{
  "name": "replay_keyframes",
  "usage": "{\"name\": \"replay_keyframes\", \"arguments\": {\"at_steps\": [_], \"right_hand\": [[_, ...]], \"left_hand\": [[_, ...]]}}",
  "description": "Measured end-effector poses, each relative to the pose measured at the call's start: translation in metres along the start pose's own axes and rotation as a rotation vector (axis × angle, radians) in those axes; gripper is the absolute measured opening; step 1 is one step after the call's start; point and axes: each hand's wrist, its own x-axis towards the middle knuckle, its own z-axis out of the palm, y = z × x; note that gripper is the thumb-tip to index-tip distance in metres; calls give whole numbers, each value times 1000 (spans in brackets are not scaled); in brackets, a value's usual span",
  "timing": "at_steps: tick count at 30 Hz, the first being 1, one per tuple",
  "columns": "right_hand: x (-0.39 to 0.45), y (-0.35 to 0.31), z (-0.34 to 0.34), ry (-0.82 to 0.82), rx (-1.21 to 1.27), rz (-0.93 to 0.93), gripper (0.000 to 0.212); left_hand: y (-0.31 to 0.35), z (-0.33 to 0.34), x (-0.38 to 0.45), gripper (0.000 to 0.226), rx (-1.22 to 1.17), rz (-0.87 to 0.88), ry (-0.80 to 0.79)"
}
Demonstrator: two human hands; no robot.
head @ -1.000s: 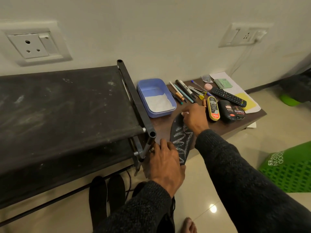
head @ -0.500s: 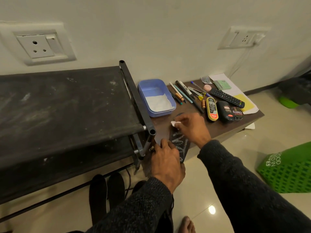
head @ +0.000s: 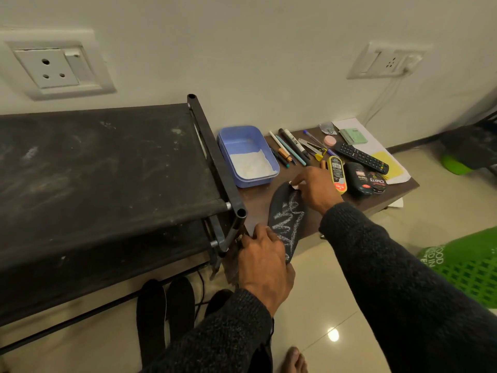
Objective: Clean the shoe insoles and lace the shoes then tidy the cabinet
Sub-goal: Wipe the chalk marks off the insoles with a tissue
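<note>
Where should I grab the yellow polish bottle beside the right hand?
Grip the yellow polish bottle across its narrow middle, coming from above. It lies flat and lengthwise on the table, the right hand on one side and a black bottle close on the other, so its long sides are crowded.

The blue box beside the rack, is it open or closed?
Open. The blue box has no lid on it, and white material shows inside on its bottom.

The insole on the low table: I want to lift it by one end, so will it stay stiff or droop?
The insole looks thin and flat, so it would probably bend and weigh little. Its heel end overhangs the table edge under the left hand, so a push might slide it off. The right hand pinches a white wipe at its toe.
</note>
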Motion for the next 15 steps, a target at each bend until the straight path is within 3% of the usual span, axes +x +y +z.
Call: {"name": "replay_keyframes", "arguments": {"at_steps": [4,10,15], "right_hand": [[-28,7,6,46,64,82,32],[-75,9,26,147,107,46,26],[-77,7,9,-97,147,51,26]], "left_hand": [[2,1,1,81,3,4,-8],[4,-1,5,75,2,15,-23],[7,1,6,72,14,-5,-20]]}}
